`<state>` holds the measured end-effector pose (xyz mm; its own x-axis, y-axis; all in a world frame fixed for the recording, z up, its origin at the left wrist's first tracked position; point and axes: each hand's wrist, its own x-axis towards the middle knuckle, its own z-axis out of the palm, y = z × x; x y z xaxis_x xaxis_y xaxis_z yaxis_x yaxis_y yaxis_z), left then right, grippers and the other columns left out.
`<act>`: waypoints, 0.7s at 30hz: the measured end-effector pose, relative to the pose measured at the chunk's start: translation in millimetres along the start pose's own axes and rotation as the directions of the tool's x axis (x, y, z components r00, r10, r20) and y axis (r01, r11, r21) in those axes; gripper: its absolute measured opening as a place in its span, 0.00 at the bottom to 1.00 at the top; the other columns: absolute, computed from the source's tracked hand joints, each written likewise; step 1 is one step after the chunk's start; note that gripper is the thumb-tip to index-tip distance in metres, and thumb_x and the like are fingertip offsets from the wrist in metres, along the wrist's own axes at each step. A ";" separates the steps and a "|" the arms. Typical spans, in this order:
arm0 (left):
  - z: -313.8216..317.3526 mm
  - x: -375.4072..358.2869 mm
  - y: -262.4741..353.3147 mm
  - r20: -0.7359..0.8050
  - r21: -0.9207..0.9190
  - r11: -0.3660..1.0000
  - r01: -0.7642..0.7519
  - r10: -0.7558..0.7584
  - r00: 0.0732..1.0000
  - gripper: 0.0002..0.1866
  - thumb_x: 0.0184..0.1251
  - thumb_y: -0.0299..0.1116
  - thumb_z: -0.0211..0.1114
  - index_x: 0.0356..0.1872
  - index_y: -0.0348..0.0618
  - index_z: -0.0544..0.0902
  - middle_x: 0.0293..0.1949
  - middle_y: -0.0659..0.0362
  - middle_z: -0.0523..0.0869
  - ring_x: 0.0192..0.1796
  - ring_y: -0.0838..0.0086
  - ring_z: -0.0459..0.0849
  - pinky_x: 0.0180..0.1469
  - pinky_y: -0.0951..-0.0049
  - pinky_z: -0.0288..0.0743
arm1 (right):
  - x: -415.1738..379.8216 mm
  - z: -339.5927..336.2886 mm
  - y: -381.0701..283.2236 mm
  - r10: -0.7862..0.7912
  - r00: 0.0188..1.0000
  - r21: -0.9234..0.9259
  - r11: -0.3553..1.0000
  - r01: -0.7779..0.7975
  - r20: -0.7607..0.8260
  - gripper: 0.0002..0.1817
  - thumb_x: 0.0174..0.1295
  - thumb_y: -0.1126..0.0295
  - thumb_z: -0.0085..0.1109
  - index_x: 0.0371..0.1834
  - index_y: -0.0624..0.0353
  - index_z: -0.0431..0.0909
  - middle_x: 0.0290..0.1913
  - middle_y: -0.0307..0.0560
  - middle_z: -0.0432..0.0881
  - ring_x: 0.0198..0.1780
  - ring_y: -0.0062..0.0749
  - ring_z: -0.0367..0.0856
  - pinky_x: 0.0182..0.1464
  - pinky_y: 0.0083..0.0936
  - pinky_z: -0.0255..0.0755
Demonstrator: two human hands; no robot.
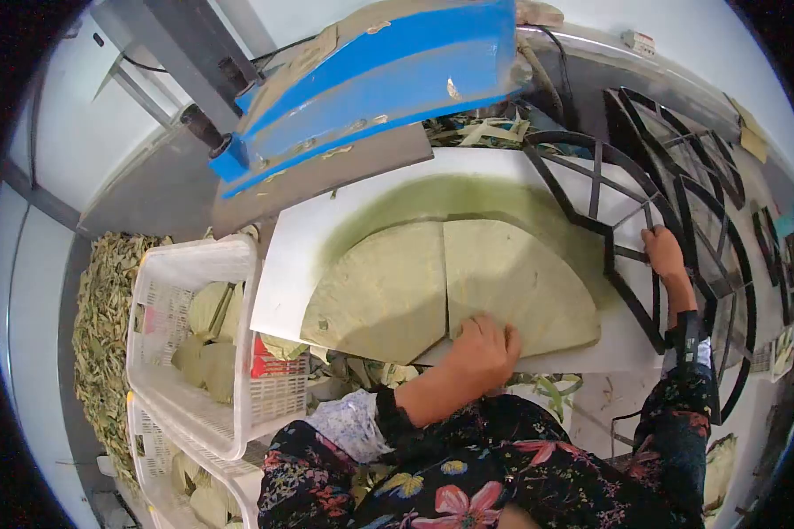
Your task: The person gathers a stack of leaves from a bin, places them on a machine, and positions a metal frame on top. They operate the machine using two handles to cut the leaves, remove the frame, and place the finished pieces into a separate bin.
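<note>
Two flat, pale green fan-shaped leaf stacks, the left stack point(379, 291) and the right stack point(520, 273), lie side by side on a white board point(282, 264). Together they form a rough half circle with a narrow seam between them. My left hand point(481, 353) rests on the lower inner part of the right stack, its fingers bent and slightly apart; its fingertips are partly hidden. At the board's right side, my right hand point(666, 256) is closed around a bar of a black metal cutting die point(598, 181), a curved frame with cross bars.
Blue machine head point(379, 70) overhangs the board's back edge. More black frames point(719, 220) stand at the right. At the left are a white plastic basket point(185, 256) with cut leaves, another basket point(150, 441) below it, and a heap of leaf scraps point(106, 344).
</note>
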<state>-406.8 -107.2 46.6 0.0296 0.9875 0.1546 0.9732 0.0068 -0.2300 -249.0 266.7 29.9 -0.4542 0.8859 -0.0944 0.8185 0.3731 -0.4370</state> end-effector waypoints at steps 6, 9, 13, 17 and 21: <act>-56.9 -39.9 -50.6 -0.024 -0.702 0.620 0.350 -0.512 0.858 0.21 0.56 0.23 0.54 0.54 0.32 0.71 0.46 0.47 0.81 0.45 0.60 0.82 0.48 0.66 0.76 | -25.1 -10.0 -22.6 -0.320 0.912 -0.174 0.943 0.282 -0.258 0.20 0.62 0.65 0.52 0.52 0.67 0.67 0.47 0.66 0.77 0.49 0.59 0.76 0.51 0.42 0.69; -60.3 -74.4 -50.7 -0.041 -0.907 0.225 0.356 -0.888 0.458 0.20 0.59 0.22 0.51 0.55 0.32 0.68 0.36 0.50 0.79 0.33 0.73 0.76 0.38 0.73 0.73 | -46.1 -12.5 -67.7 -0.460 0.837 -0.051 0.883 0.467 -0.298 0.22 0.60 0.69 0.55 0.56 0.65 0.66 0.53 0.62 0.75 0.53 0.54 0.74 0.54 0.39 0.68; -11.4 -99.4 -24.2 0.394 -0.917 -0.399 0.001 -0.904 0.163 0.17 0.64 0.24 0.47 0.54 0.32 0.68 0.45 0.54 0.76 0.44 0.76 0.74 0.42 0.76 0.72 | -70.3 14.6 -145.5 -0.601 0.787 0.280 0.738 0.613 -0.140 0.23 0.59 0.72 0.56 0.58 0.64 0.65 0.55 0.56 0.74 0.55 0.48 0.74 0.56 0.36 0.67; -0.5 -95.7 -5.9 0.522 -0.824 -0.549 -0.138 -0.831 0.192 0.17 0.69 0.30 0.48 0.56 0.38 0.63 0.48 0.52 0.76 0.47 0.66 0.79 0.47 0.67 0.77 | -90.8 56.9 -222.0 -0.777 0.629 0.434 0.575 0.693 0.024 0.23 0.59 0.70 0.56 0.58 0.63 0.66 0.56 0.57 0.73 0.57 0.48 0.73 0.59 0.36 0.66; -2.3 -133.4 2.4 0.678 -0.728 -0.646 0.231 -0.630 0.378 0.23 0.72 0.44 0.51 0.55 0.35 0.61 0.46 0.51 0.77 0.41 0.68 0.81 0.46 0.69 0.76 | -94.7 104.9 -280.4 -0.876 0.451 0.348 0.482 0.804 0.170 0.27 0.61 0.61 0.56 0.61 0.61 0.64 0.58 0.61 0.71 0.63 0.52 0.66 0.64 0.40 0.60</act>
<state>-407.9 -239.3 27.6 -0.7565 0.4760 -0.4485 -0.4554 0.1087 0.8836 -472.5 49.2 67.6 -0.9817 0.0261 0.1885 -0.0937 0.7960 -0.5980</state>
